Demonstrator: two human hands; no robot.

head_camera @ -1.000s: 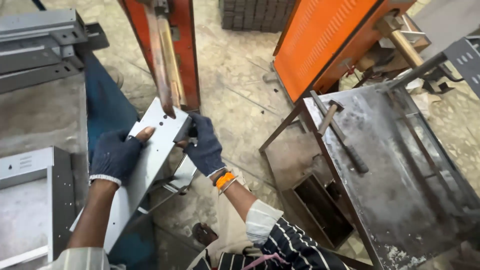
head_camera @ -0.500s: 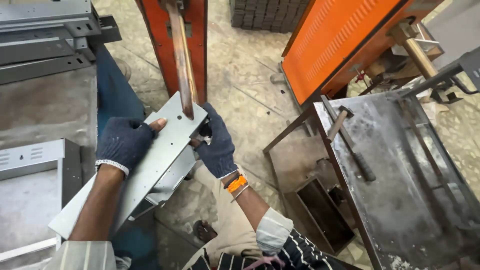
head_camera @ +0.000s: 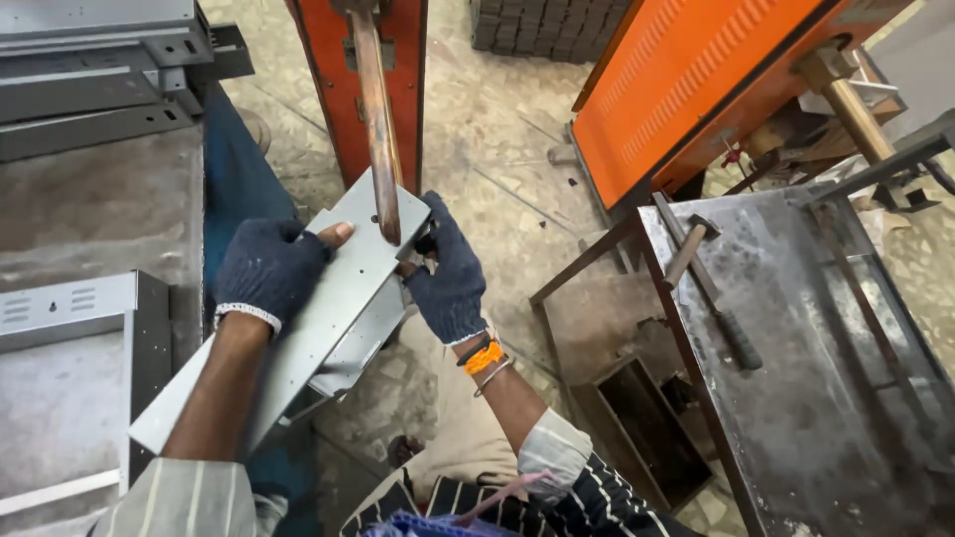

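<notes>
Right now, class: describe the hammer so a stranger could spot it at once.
Find the stained grey metal table at right, below the orange cabinet. The hammer lies along its left edge, head uppermost. Its dark grip sets it apart from the table's bare bars.

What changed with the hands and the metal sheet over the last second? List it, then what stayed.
The sheet slid up under the copper rod, so its top end now sits beneath the rod tip. Both gloved hands rode up with it. Unchanged: left hand and right hand still grip the sheet's edges; the hammer lies on the steel table.

Dark knit gloves (head_camera: 267, 270), striped sleeves, orange wristband (head_camera: 484, 356)
</notes>
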